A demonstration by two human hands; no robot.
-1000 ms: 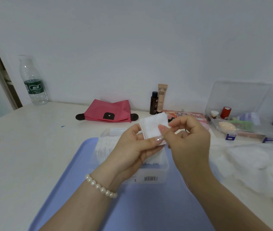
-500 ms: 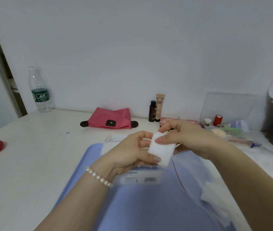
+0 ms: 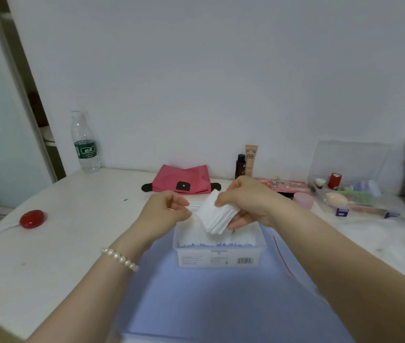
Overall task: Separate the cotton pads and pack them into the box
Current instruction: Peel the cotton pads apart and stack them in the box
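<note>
Holding a stack of cotton pads over the box

Gripping a stack of cotton pads (image 3: 217,215) just above the open box, the right hand (image 3: 248,201) has thumb and fingers curled round the stack's right edge, so its grip is grasping the pads; the stack tilts, its lower corner pointing down toward the box. The left hand (image 3: 165,210) sits at the stack's left side with fingers curled in; whether it pinches a single pad or holds nothing cannot be told from this view, as the fingertips are turned away.

The clear plastic box (image 3: 218,254) stands on a blue mat (image 3: 208,300) on the white table (image 3: 72,231), already holding a dense row of pads (image 3: 221,240) standing on edge; the task looks well along.

The step in hand appears to be peeling pads off the held stack and slotting them in; the next move likely calls for loosening a few pads, then lowering them edge-down into whatever gap remains, without dragging the packed ones askew.

Farther off lie a pink pouch (image 3: 184,181), a water bottle (image 3: 85,142) at far left, a red round object (image 3: 32,219) to the left, a BB cream tube (image 3: 250,159) and a clear organiser (image 3: 349,184) at far right.
</note>
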